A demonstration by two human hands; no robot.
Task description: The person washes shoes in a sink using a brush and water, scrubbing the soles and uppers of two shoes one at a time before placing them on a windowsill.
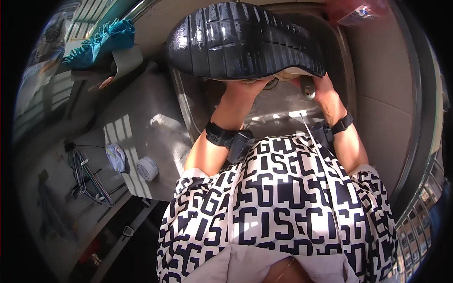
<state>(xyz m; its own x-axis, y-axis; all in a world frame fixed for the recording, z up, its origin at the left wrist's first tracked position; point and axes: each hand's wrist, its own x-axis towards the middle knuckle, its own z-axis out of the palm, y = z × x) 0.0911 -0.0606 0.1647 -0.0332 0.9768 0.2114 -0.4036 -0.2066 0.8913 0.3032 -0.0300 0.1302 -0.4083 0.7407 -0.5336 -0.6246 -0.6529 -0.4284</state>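
A shoe with a wet, ridged black sole (244, 42) is raised above a sink (348, 70), sole towards the camera. Below its edge, my left hand (246, 88) grips the shoe, its fingers hidden behind the sole. Near the shoe's other end is my right hand (324, 86), with the rounded grey end of a handle (308, 88) beside its thumb area; what the handle belongs to is hidden. The light upper shows only a little under the sole. Black straps with dark devices are on both wrists.
Left of the sink, a round white tub (147, 168) and a bundled white cloth (115, 157) lie on the grey counter (152, 138). Wire hangers (86, 180) are farther left. A teal chenille cloth (106, 44) is at upper left, a red translucent container (357, 12) at upper right.
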